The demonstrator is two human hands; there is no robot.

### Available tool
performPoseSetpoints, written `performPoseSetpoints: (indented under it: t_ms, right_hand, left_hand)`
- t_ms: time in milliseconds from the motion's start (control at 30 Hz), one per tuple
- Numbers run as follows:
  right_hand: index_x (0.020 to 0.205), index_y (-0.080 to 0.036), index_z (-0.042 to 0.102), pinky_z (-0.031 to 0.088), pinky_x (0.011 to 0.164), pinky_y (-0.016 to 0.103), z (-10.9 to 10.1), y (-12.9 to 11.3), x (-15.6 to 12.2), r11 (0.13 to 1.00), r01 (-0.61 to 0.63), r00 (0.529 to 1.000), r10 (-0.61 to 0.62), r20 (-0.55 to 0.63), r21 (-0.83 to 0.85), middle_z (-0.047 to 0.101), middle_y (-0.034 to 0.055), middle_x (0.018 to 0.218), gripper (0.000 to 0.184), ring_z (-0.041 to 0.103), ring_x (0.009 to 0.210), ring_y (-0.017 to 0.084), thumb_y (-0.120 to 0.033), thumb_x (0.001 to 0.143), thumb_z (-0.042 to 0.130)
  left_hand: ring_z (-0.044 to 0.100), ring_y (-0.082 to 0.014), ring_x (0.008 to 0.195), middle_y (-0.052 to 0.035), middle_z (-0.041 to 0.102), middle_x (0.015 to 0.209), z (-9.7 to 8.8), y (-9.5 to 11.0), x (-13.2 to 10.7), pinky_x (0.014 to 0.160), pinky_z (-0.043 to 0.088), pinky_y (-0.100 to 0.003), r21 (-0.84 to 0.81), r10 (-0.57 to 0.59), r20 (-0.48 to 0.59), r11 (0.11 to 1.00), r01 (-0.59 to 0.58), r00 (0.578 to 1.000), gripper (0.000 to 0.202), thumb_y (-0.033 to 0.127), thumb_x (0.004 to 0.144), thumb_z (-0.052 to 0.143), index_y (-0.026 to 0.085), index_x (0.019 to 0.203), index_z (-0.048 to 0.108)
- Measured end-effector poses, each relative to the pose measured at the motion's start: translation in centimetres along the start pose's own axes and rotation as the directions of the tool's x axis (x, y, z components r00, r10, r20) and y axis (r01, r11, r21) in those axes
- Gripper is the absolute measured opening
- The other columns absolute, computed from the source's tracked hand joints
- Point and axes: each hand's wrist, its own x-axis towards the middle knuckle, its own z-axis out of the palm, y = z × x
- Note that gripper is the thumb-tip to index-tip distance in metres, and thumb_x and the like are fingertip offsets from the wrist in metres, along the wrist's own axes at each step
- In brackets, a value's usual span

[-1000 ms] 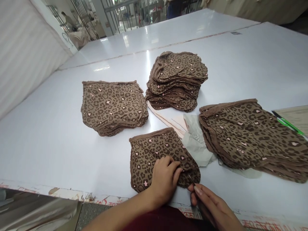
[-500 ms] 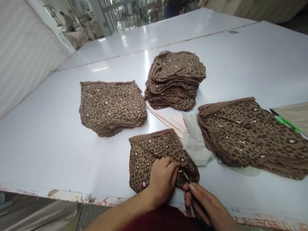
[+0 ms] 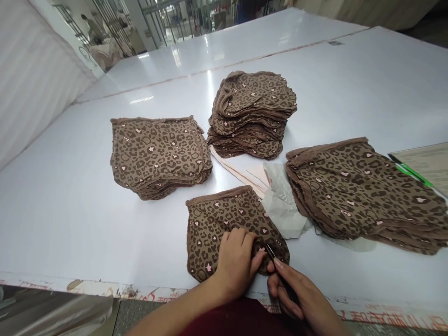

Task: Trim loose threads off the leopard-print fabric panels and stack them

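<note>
A brown leopard-print fabric piece (image 3: 213,224) with pink spots and a fuzzy edge lies flat near the table's front edge. My left hand (image 3: 238,259) bears down on its lower middle, fingers curled into the cloth and thumb towards the right; the fingertips are partly hidden. Between the thumb and fingers of my right hand (image 3: 297,289) is a slim dark pair of tweezers (image 3: 271,252). Their pointed metal tips touch the cloth, or hover just over it, right beside my left thumb.
Leopard-print stacks lie at left (image 3: 161,151), behind (image 3: 254,107) and at right (image 3: 350,186). Crumpled pale paper (image 3: 283,205) and a pale pink strip (image 3: 245,177) lie between them. A green pen (image 3: 413,172) rests on a sheet (image 3: 427,161) at far right.
My left thumb has spread away from the fingers towards the tweezers. The tweezers' tips have shifted slightly up and now show side by side. The stacks remain in place.
</note>
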Motion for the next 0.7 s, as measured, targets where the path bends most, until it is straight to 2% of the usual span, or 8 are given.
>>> performPoseSetpoints:
  t_ms: [33, 100, 200, 300, 433, 600, 633, 700]
  right_hand:
    - [0.080, -0.014, 0.054, 0.014, 0.038, 0.016, -0.1, 0.0, -0.1, 1.000, 0.005, 1.000, -0.005, -0.019, -0.011, 0.055, -0.0029, 0.051, 0.041, 0.018, 0.034, 0.000, -0.056, 0.076, 0.055]
    - [0.080, -0.015, 0.055, 0.016, 0.038, 0.016, -0.3, -0.1, -0.2, 0.999, 0.013, 0.999, -0.014, -0.045, -0.033, 0.051, -0.0042, 0.047, 0.042, 0.018, 0.034, 0.001, -0.056, 0.076, 0.054]
    - [0.079, -0.014, 0.054, 0.017, 0.038, 0.017, -0.5, -0.2, -0.3, 0.997, 0.021, 0.998, -0.024, -0.052, -0.069, 0.054, -0.0033, 0.050, 0.044, 0.019, 0.034, 0.000, -0.058, 0.075, 0.054]
    - [0.080, -0.014, 0.053, 0.019, 0.039, 0.017, -0.8, -0.2, -0.4, 0.992, 0.029, 1.000, -0.030, -0.005, -0.124, 0.057, -0.0027, 0.054, 0.045, 0.021, 0.034, 0.000, -0.059, 0.076, 0.052]
    - [0.083, -0.015, 0.053, 0.022, 0.040, 0.019, -1.2, 0.2, -0.3, 0.981, 0.037, 0.995, -0.019, 0.098, -0.189, 0.060, -0.0017, 0.055, 0.046, 0.024, 0.033, 0.001, -0.060, 0.079, 0.047]
    - [0.080, -0.016, 0.054, 0.035, 0.047, 0.020, -1.0, 0.5, 0.0, 0.997, 0.014, 0.995, -0.007, 0.097, -0.079, 0.059, -0.0034, 0.052, 0.043, 0.021, 0.032, 0.001, -0.059, 0.078, 0.050]
    - [0.080, -0.015, 0.054, 0.035, 0.046, 0.020, -1.0, 0.5, 0.0, 0.998, 0.004, 0.995, 0.002, 0.100, -0.062, 0.059, -0.0032, 0.051, 0.043, 0.021, 0.032, 0.001, -0.058, 0.078, 0.051]
    - [0.079, -0.015, 0.054, 0.027, 0.040, 0.017, -1.0, 0.6, 0.1, 0.999, -0.024, 0.993, 0.029, 0.113, -0.044, 0.060, -0.0018, 0.052, 0.043, 0.020, 0.031, 0.000, -0.058, 0.077, 0.052]
  left_hand:
    - [0.052, -0.0202, 0.085, -0.0034, 0.059, 0.091, 0.2, 0.0, 0.0, 0.073, 0.040, -0.036, 0.024, 0.006, 0.009, 1.000, -0.007, 1.000, 0.018, 0.028, 0.083, 0.055, 0.019, 0.098, 0.054]
    - [0.051, -0.0197, 0.081, -0.0025, 0.059, 0.088, 0.6, 0.1, -0.1, 0.071, 0.040, -0.035, 0.068, 0.021, 0.010, 0.997, -0.022, 1.000, 0.011, 0.026, 0.082, 0.056, 0.019, 0.090, 0.055]
    - [0.051, -0.0179, 0.075, -0.0012, 0.058, 0.080, 0.9, 0.0, -0.1, 0.067, 0.038, -0.034, 0.074, 0.032, -0.024, 0.997, -0.030, 0.999, 0.006, 0.020, 0.084, 0.053, 0.019, 0.078, 0.055]
    - [0.052, -0.0162, 0.075, -0.0004, 0.060, 0.082, 0.6, -0.2, -0.2, 0.068, 0.037, -0.033, -0.021, 0.036, -0.056, 0.999, -0.038, 0.998, 0.008, 0.021, 0.086, 0.050, 0.020, 0.083, 0.058]
    - [0.054, -0.0157, 0.080, -0.0002, 0.061, 0.087, 0.0, -0.2, -0.3, 0.071, 0.036, -0.032, -0.159, 0.000, -0.042, 0.987, -0.007, 0.999, 0.010, 0.022, 0.086, 0.050, 0.022, 0.090, 0.059]
    - [0.053, -0.0150, 0.080, 0.0008, 0.059, 0.081, -0.6, 0.1, 0.2, 0.072, 0.035, -0.030, -0.273, -0.114, 0.036, 0.954, 0.119, 0.993, 0.006, 0.014, 0.080, 0.055, 0.019, 0.079, 0.056]
    - [0.053, -0.0147, 0.079, 0.0012, 0.059, 0.080, -0.6, 0.2, 0.3, 0.072, 0.035, -0.030, -0.290, -0.128, 0.045, 0.947, 0.135, 0.991, 0.006, 0.013, 0.079, 0.056, 0.019, 0.077, 0.056]
    - [0.053, -0.0143, 0.078, 0.0019, 0.059, 0.079, -0.7, 0.3, 0.4, 0.072, 0.035, -0.030, -0.311, -0.145, 0.048, 0.938, 0.153, 0.988, 0.007, 0.013, 0.078, 0.057, 0.019, 0.075, 0.055]
